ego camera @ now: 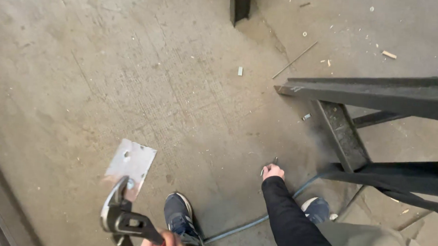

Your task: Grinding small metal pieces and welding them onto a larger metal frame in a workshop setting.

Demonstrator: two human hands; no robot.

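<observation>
My left hand [165, 242] shows at the bottom edge, gripping the red handles of black large-jaw pliers [119, 215]. The plier jaws clamp the near edge of a flat, shiny metal plate [131, 162] that has a small hole and hangs above the concrete floor. My right hand [273, 172], in a black sleeve, reaches down to the floor between my feet and a steel frame. Its fingers are curled around a small thin metal piece [264, 169] whose ends poke out. My dark shoes [177, 213] stand just below the plate.
A black steel frame [380, 96] with angled legs fills the right side. A grey-blue cable [253, 223] runs across the floor by my feet. A thin rod [294, 59], wood chips and small scraps lie at the upper right. A dark post [240, 4] stands at the top.
</observation>
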